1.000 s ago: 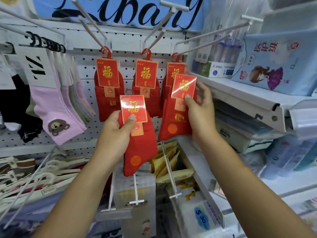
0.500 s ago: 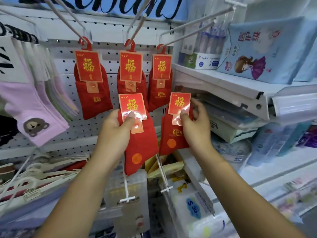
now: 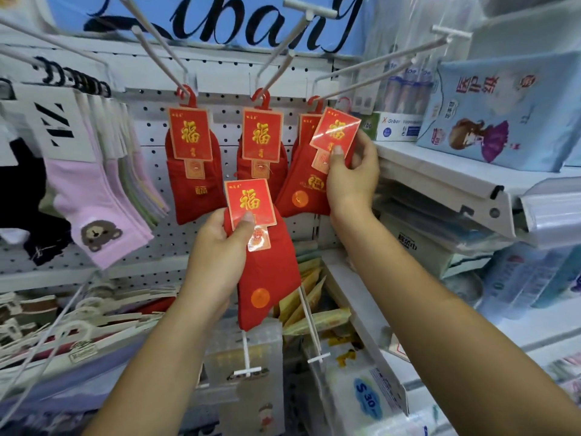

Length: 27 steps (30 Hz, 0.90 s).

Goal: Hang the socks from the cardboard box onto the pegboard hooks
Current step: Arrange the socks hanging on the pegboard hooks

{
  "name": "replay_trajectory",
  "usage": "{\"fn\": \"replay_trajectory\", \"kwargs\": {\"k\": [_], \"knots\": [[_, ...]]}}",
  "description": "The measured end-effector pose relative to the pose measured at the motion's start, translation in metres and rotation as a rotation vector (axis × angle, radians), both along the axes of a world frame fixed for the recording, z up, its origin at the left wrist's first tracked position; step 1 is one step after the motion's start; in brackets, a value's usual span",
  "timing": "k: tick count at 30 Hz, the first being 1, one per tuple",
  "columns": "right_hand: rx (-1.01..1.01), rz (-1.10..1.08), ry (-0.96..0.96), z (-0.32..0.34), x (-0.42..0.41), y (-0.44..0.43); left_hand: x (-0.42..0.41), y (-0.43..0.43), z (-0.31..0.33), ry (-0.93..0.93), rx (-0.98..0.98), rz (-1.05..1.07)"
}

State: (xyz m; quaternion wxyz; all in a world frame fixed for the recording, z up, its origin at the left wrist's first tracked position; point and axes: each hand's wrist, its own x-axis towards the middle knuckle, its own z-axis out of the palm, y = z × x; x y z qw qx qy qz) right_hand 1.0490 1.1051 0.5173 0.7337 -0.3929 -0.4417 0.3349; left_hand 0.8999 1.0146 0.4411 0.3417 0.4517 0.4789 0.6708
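My left hand (image 3: 220, 247) is closed on a red sock pack (image 3: 264, 265). Thumb lies flat across the lower edge of its card, the other fingers are hidden behind the sock. The sock hangs down below my fingers, toe end pointing at the clear boxes underneath. This pack is free of any hook.

My right hand (image 3: 352, 177) pinches a second red sock pack (image 3: 314, 180). Thumb (image 3: 337, 152) presses on the front just under the tilted card, remaining fingers wrap round the right edge behind it. The card leans to the right above my thumb, its top close to the rightmost pegboard hook (image 3: 377, 72). I cannot tell whether the hanger is on the hook yet.

To the left of my right-hand fingers, two hung red sock packs (image 3: 191, 171) sit on their hooks against the white pegboard (image 3: 151, 130); a third is partly hidden behind the pack I hold. Pink bear socks (image 3: 94, 212) hang well left of my left hand. Shelf (image 3: 440, 171) just right of my right hand.
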Motion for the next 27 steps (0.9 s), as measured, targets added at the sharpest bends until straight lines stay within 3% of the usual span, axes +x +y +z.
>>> {"fn": "replay_trajectory", "kwargs": {"k": [10, 27], "knots": [[0.111, 0.054, -0.197, -0.015, 0.004, 0.001, -0.002, -0.008, 0.0, -0.002, -0.009, -0.031], [0.048, 0.027, -0.407, -0.003, 0.014, 0.022, 0.002, -0.007, 0.019, -0.059, 0.011, -0.084]]}}
